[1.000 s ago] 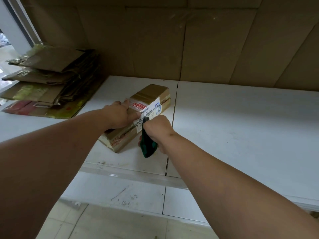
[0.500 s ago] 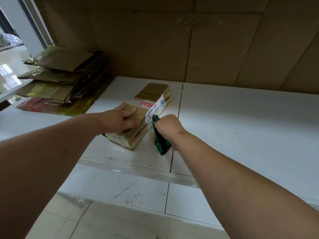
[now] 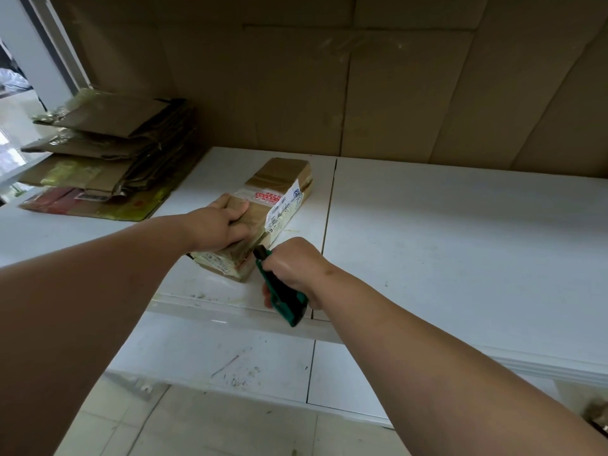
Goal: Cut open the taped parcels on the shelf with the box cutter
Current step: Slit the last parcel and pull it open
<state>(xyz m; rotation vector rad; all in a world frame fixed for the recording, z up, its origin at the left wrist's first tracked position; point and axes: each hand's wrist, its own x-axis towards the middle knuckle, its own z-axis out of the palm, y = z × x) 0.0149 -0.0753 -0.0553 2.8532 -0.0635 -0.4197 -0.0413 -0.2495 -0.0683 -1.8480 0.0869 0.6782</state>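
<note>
Gripping box cutter (image 3: 282, 292); parcel (image 3: 260, 218) label unreadable.

1. Shelf (image 3: 444, 245): spans the scene from left to right; its near edge runs above a lower shelf (image 3: 210, 350), which lies nearer still.
2. Parcel (image 3: 279, 182): lies on the shelf, left of centre, long axis running from near-left to far-right.
3. Left hand (image 3: 218, 227): rests on top of the parcel's near end, thumb on the upper face.
4. Right hand (image 3: 292, 264): just right of the parcel's near end, gripping the box cutter (image 3: 279, 291).
5. Box cutter: far tip at the parcel's near right corner; handle extends nearward past the shelf edge.
6. Flattened cardboard stack (image 3: 105, 153): on the shelf at far left, well apart from the parcel.
7. Cardboard wall (image 3: 362, 87): stands behind the shelf along its far edge.
</note>
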